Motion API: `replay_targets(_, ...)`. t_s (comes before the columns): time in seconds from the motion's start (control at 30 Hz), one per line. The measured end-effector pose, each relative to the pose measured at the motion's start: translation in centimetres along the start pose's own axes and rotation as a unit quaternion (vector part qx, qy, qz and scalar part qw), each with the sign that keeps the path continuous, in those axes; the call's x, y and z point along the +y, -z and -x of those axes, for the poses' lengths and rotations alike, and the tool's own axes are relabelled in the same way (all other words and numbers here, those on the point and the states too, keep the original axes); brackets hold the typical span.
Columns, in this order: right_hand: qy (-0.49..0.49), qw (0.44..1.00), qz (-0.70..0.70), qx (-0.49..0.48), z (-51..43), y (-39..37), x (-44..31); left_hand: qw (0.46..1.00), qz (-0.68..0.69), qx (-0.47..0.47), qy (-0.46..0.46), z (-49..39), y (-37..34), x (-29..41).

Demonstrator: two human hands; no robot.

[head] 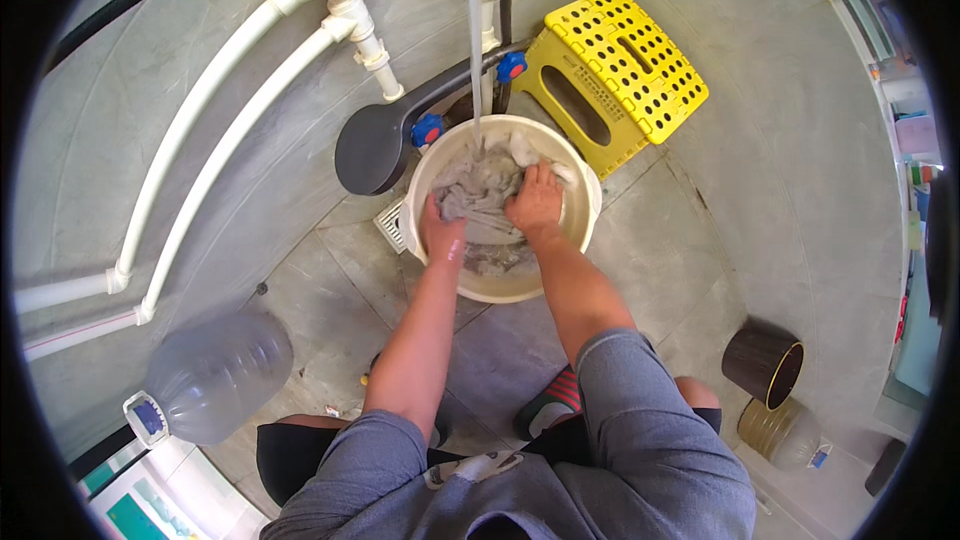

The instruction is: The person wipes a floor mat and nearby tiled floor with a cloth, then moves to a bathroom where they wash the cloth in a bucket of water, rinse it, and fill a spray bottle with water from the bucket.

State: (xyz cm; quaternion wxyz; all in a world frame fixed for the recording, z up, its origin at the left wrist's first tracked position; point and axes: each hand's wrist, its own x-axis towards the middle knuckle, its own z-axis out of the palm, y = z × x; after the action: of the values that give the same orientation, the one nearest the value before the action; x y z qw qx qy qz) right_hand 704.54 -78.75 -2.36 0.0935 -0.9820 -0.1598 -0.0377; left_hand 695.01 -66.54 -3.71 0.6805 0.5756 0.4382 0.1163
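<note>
A cream plastic basin [589,199] sits on the floor in front of me with cloudy water in it. Wet grey cloth [480,199] lies bunched in the water, with a paler whitish part [523,150] along the upper right. My left hand [442,231] is inside the basin's left side, thumb and fingers around the cloth's edge. On the right, my right hand [537,199] grips the cloth from above, its fingertips partly hidden in the folds. A thin stream of water [475,37] falls into the basin's far side.
A yellow folding step stool [615,67] stands just behind the basin, beside a dark grey dipper [371,150] and blue tap handles [427,130]. White pipes [202,135] line the left wall. Large plastic bottle [221,375] lies left; brown bin [761,364] and smaller bottle [780,431] lie right.
</note>
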Motion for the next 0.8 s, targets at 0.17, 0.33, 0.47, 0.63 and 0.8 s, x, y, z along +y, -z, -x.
replay_targets(0.17, -0.179, 0.875, -0.390, -0.223, 1.0, -2.7, -3.6, 0.962, 0.149, -0.012, 0.230, 0.7, -0.9, -0.1)
replay_targets(0.33, -0.149, 0.705, -0.647, -0.251, 2.0, 3.1, -6.7, 0.850, 0.391, -0.180, 0.306, -3.9, -0.1, 0.2)
replay_targets(0.47, -0.057, 0.928, -0.356, -0.090, 2.1, 5.3, -5.4, 0.867, 0.326, -0.236, 0.295, -4.4, -0.2, -1.0)
replay_targets(0.63, 0.054, 0.996, 0.006, -0.067, -0.5, 0.9, 0.3, 0.999, -0.008, 0.008, 0.036, -0.6, -0.5, -0.7)
replay_targets(0.8, -0.178, 0.906, -0.352, -0.152, 1.2, -3.9, -2.8, 0.944, 0.120, -0.078, 0.298, 0.9, -0.3, 2.0)
